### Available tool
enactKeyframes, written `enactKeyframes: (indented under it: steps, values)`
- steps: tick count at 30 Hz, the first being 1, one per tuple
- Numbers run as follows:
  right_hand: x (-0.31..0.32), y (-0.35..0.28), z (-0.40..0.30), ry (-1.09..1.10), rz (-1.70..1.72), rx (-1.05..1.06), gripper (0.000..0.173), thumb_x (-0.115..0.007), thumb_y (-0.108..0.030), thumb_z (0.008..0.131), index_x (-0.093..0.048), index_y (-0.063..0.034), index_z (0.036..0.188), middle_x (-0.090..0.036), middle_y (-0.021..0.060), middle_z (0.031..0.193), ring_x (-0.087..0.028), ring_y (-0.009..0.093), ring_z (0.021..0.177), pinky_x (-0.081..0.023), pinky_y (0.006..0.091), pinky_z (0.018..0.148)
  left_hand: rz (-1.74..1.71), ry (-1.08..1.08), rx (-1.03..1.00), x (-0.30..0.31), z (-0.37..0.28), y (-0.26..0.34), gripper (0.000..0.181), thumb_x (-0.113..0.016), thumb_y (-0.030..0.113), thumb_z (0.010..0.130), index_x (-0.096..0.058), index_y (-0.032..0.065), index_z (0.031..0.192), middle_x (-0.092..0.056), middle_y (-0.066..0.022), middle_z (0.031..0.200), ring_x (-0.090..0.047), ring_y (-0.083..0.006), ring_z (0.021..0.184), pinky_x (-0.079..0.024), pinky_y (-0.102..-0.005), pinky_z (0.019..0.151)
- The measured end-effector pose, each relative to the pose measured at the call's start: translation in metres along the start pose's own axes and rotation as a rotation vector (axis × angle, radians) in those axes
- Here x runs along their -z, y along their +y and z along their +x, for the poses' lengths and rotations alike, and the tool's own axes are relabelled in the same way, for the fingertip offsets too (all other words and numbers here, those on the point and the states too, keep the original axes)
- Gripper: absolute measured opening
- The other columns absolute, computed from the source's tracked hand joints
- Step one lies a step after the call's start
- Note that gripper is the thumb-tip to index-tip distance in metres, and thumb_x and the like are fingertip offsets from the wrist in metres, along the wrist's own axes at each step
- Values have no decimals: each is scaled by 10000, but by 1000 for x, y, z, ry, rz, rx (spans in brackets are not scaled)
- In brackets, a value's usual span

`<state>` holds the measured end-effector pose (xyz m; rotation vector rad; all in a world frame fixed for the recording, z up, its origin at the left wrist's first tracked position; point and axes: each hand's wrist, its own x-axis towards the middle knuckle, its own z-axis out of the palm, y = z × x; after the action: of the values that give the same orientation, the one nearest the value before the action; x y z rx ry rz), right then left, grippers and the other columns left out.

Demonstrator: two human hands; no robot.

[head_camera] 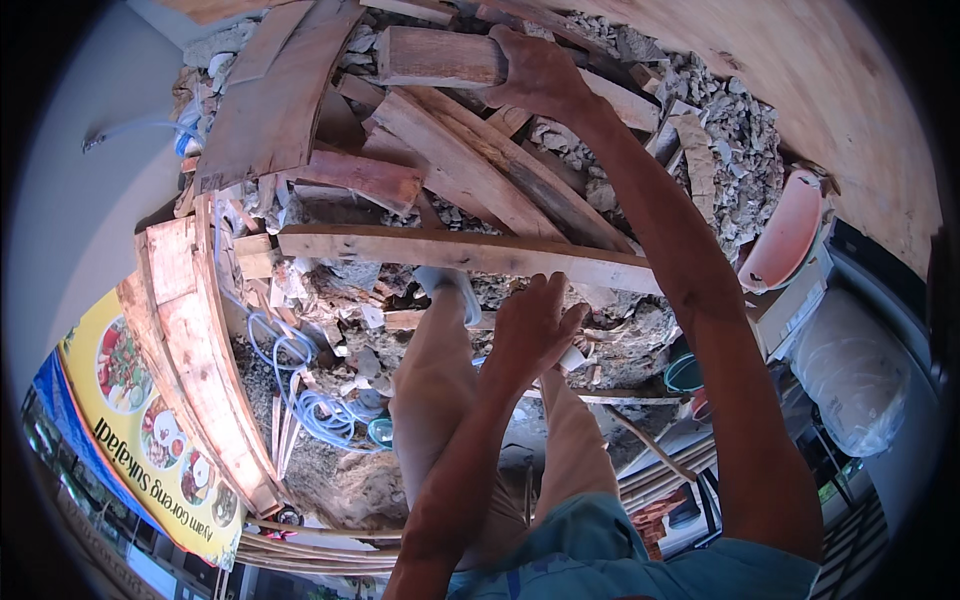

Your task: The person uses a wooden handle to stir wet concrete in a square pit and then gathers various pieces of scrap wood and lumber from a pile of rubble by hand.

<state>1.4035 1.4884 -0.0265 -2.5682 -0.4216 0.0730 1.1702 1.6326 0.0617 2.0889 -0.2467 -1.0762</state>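
Note:
At the top, my right hand grips the end of a thick, short wooden beam; its fingers are partly hidden. My left hand hangs over the rubble in front of my legs, fingers loosely curled and thumb apart, with nothing visible in it. Its fingertips are close to the lower edge of a long wooden plank lying crosswise; whether they touch is unclear. Between the two hands, rough timber beams lie diagonally over one another. A reddish wood piece is left of them.
Broken rubble surrounds the timber. A wide board leans at upper left, above a long wooden panel. A coiled clear hose lies left of my legs. At right are a pink basin and a plastic-wrapped bundle.

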Motion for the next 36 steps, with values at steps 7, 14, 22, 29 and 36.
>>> enactKeyframes:
  steps: [7, 14, 22, 29, 36]
  values:
    - [44, -36, -46, -19, 116, -54, 623, -792, -180, 602, -573, 12, 1153, -670, 209, 998, -653, 364, 952, -528, 426, 851, 36, 21, 13, -14, -9, -9, 479, -602, 398, 899, -568, 14, 1184, -648, -217, 1121, -614, -387, 1068, -478, -470, 903]
    - [81, -61, -150, -28, 120, 25, 591, -825, -183, 596, -576, -38, 1112, -656, 145, 1043, -623, 332, 1010, -503, 412, 914, 38, 50, 21, -34, -12, -19, 502, -610, 406, 895, -565, 25, 1218, -642, -205, 1189, -597, -371, 1132, -448, -456, 972]
    - [105, -67, -191, -94, 154, 114, 669, -863, -197, 540, -565, -50, 1121, -638, 128, 1024, -625, 331, 992, -511, 422, 880, 0, 144, -41, -30, -18, -18, 482, -613, 408, 889, -566, 68, 1227, -635, -189, 1192, -588, -366, 1128, -449, -456, 953]
    - [68, -59, -149, -103, 81, 73, 672, -838, -194, 540, -546, -12, 1117, -640, 162, 992, -630, 341, 967, -526, 428, 851, -48, 114, 0, -13, -18, -12, 501, -615, 423, 893, -567, 53, 1228, -622, -187, 1216, -575, -369, 1143, -442, -451, 964]
    - [65, -67, -115, -8, 31, 8, 684, -853, -201, 517, -569, -24, 1114, -657, 150, 908, -651, 359, 885, -534, 434, 782, -91, 205, -44, -2, -14, -24, 438, -608, 347, 893, -567, 10, 1170, -629, -217, 1133, -593, -411, 1059, -451, -491, 914]
